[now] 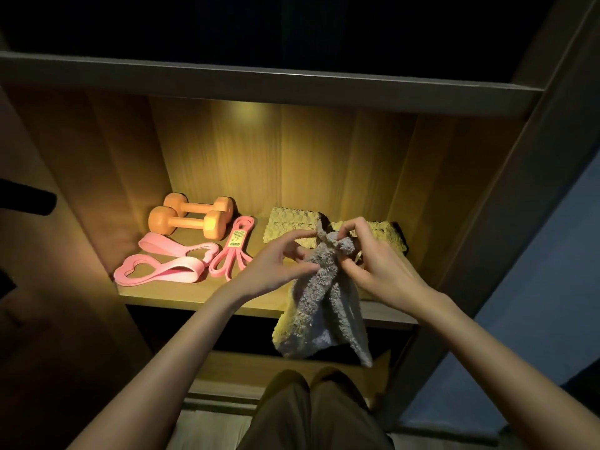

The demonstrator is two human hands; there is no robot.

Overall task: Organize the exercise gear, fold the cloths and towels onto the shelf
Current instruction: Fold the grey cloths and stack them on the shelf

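Grey terry cloth, thick and fluffy, hangs bunched between my hands: this small towel (pixel 321 306) is in the air just in front of the lit shelf (pixel 181 295), its top gathered at shelf height and its loose corners dangling below the shelf's front edge. My left grip (pixel 276 261) pinches the upper edge between thumb and forefinger, with the other fingers laid against the side of the cloth. My right grip (pixel 373 258) pinches the twisted top from the other side, thumb and forefinger closed on it and the remaining fingers loosely curled. On the shelf, the exercise gear looks sorted to me. Two orange dumbbells (pixel 191 219) lie side by side at the back left, the flat pink loop bands (pixel 165 264) rest in front of them, and a coiled pink band (pixel 233 251) with a yellow label sits just beside those. At the back right are two folded towels (pixel 289 225), next to each other and partly hidden behind my hands. So I judge the task well along, with this grey piece the one thing plainly unfinished: it is crumpled, not folded, and not yet on the shelf. I need to find its corners, shake it flat, fold it, and set it down by the folded pair. Whether more cloths wait outside my view, I cannot tell.
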